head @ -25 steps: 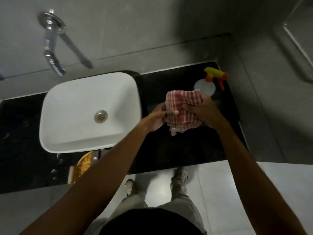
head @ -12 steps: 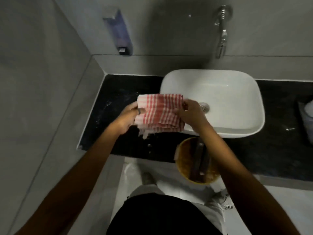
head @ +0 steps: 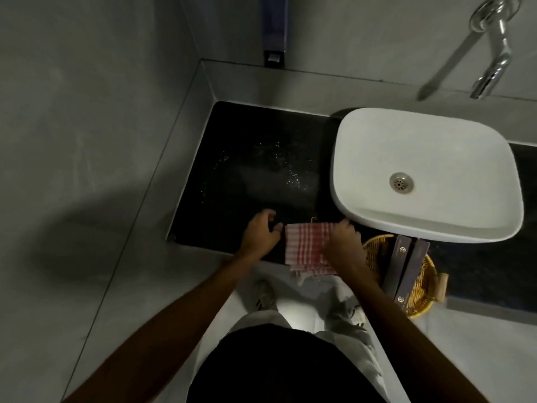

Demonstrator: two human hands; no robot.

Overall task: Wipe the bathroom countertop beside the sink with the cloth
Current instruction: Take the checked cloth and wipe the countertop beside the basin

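Observation:
A red-and-white checked cloth [head: 305, 248] is folded and stretched between my two hands at the front edge of the black countertop [head: 255, 167], left of the white sink [head: 453, 152]. My left hand [head: 261, 234] pinches the cloth's left edge. Gripping its right side is my right hand [head: 341, 242]. The cloth's lower fringe hangs past the counter's front edge. Water droplets or specks glint on the dark counter surface behind my hands.
A yellow wicker basket [head: 418, 292] holding dark boxes [head: 406, 266] sits at the counter front, right of my right hand. A chrome tap [head: 494, 48] juts from the wall above the sink. A wall-mounted dispenser [head: 274, 30] hangs at the back. A grey wall bounds the counter's left side.
I have carried the cloth from the counter right of the sink, across it, to the left section. The cloth is now lower, at the counter's front edge.

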